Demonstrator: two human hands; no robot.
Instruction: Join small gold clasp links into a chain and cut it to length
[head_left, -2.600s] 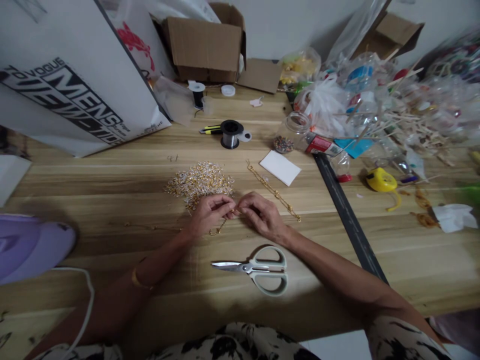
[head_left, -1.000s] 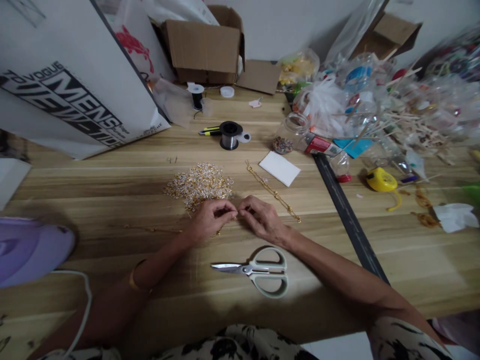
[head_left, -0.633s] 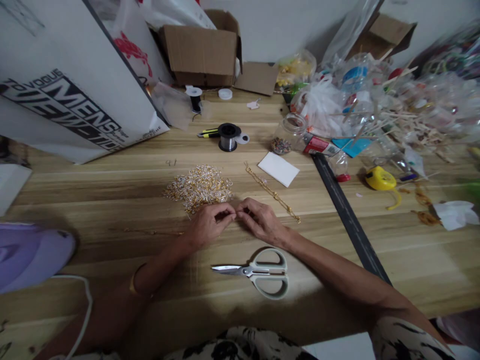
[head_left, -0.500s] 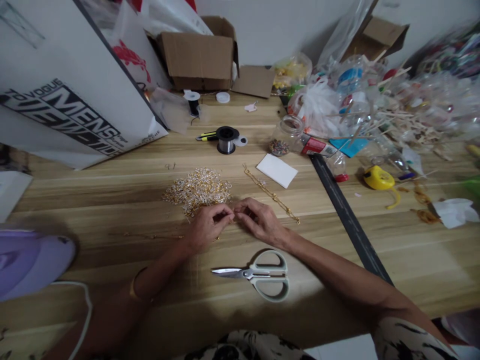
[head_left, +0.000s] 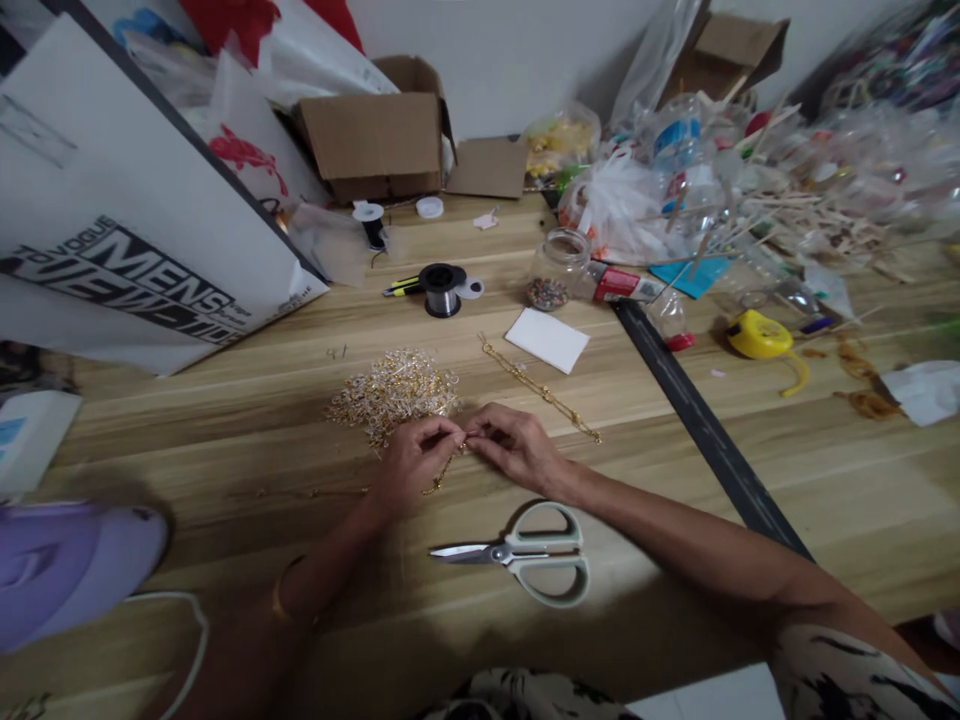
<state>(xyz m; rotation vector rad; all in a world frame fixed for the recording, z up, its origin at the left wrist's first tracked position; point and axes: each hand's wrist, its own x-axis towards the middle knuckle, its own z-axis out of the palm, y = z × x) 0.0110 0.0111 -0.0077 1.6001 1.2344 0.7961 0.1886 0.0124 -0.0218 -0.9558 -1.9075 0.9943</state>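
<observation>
The thumb and fingertips of my left hand (head_left: 414, 462) are pinched on the end of a thin gold beaded chain (head_left: 439, 484). The chain hangs from the fingertips and runs under the hand, along the table to the left. Fingertip to fingertip with it, my right hand (head_left: 521, 448) is also closed in a pinch; what it grips is too small to make out. Just behind the left hand lies a pile of small gold and clear links (head_left: 397, 388). Scissors (head_left: 517, 553) with pale handles lie in front of both hands, blades slightly apart and pointing left.
Another gold chain (head_left: 540, 390) lies beside a white card (head_left: 547, 339). Farther back are a wire spool (head_left: 442, 292), a bead jar (head_left: 556, 270) and a cardboard box (head_left: 375, 140). A yellow tape measure (head_left: 759, 335) lies right; a purple appliance (head_left: 75, 570) stands left.
The view has shifted slightly. More of the gold chain now shows, hanging below the joined fingertips; both hands stay pinched together in nearly the same place.
</observation>
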